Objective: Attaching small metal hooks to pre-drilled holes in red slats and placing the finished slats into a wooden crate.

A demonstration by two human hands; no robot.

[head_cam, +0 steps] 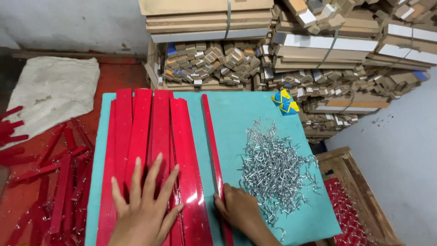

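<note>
We press our left hand [145, 205] flat, fingers [135, 175] spread wide, on the red strips [150, 132] lying side by side on the teal worktop [246, 114]. Our right hand [241, 212] has its fingers closed around one single red strip [211, 136], just right of the others. A pile of silver metal hooks [275, 171] lies near, right of the right fingers.

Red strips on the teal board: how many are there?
6 that I can tell, perhaps more where they overlap. Five red strips lie side by side under the left hand on the teal board; one narrow strip lies apart, pinched by the right hand.
</note>
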